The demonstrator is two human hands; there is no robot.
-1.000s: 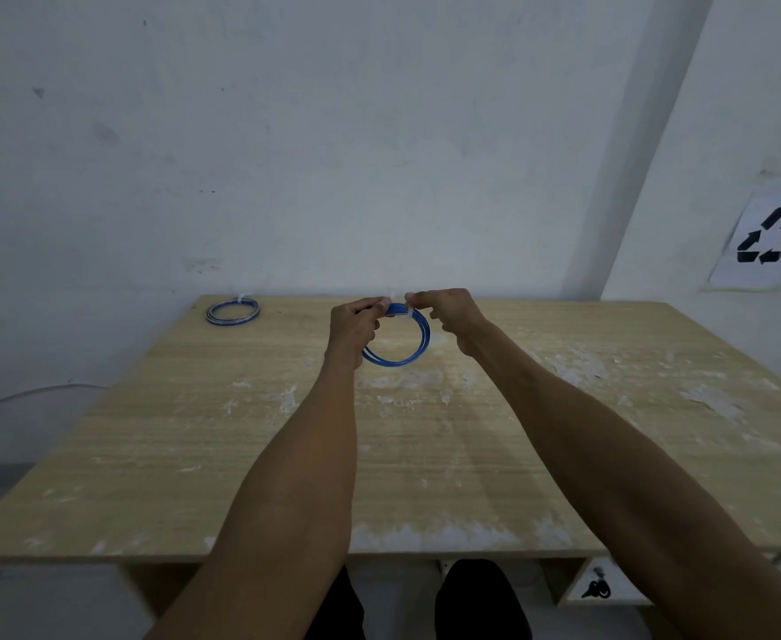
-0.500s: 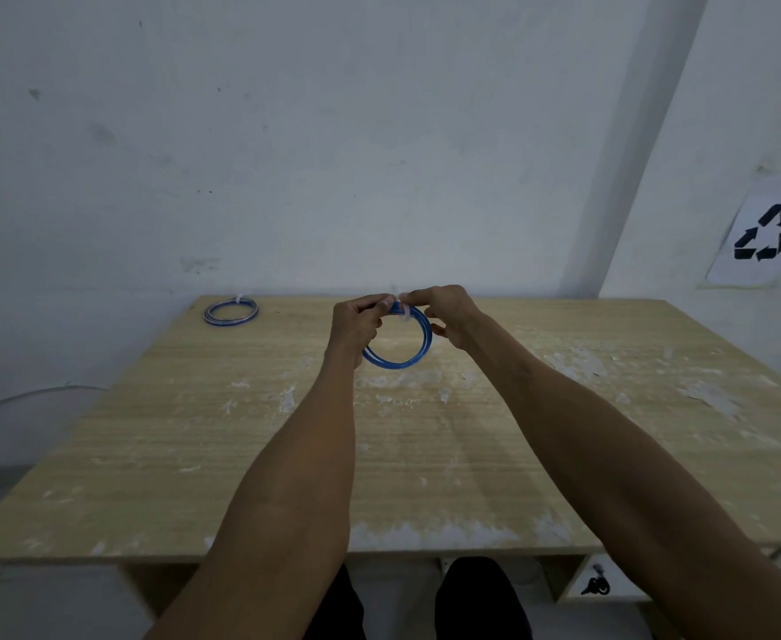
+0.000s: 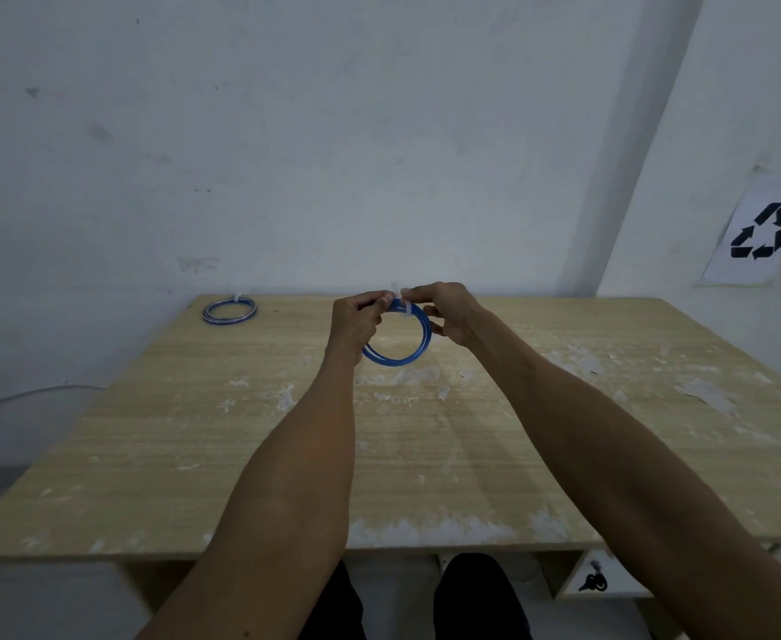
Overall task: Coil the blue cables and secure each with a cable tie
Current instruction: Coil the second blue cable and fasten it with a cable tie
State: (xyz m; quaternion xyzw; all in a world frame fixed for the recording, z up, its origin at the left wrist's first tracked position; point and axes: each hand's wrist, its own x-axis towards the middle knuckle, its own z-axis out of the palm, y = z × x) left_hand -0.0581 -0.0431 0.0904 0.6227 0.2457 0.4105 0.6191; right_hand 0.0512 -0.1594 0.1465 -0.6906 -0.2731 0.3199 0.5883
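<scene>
The pale wall (image 3: 287, 154) fills the upper half of the view, with a corner running down on the right. Below it lies the wooden worktop (image 3: 195, 431), scuffed with white patches; its left and right ends are cut off by the frame. Both bare forearms reach in from the bottom edge, where the elbows are out of view, and dark trouser legs (image 3: 476, 593) show under the near edge.

A paper recycling sign (image 3: 758, 233) hangs on the right wall, its right side cropped. At the far left a pale cord (image 3: 24, 394) arcs out of frame.

The left hand (image 3: 356, 318) and right hand (image 3: 448, 311) meet above the middle of the far half of the worktop. The left grip is curled round the upper left of the blue coil (image 3: 418, 348), hiding that arc. The right grip is pinched together, thumb and forefinger on the white cable tie (image 3: 405, 309) wrapped over the coil's top; the other right fingers sit just beside the coil's right side. Whether the tie is fully drawn tight cannot be told. The coil hangs from the hands; whether its low edge touches the worktop is unclear.

A second coil (image 3: 230, 311) lies flat at the far left corner, well apart, with a white bit at its far edge too small to make out.

Keys (image 3: 592, 582) show dimly in a compartment under the worktop on the right.
</scene>
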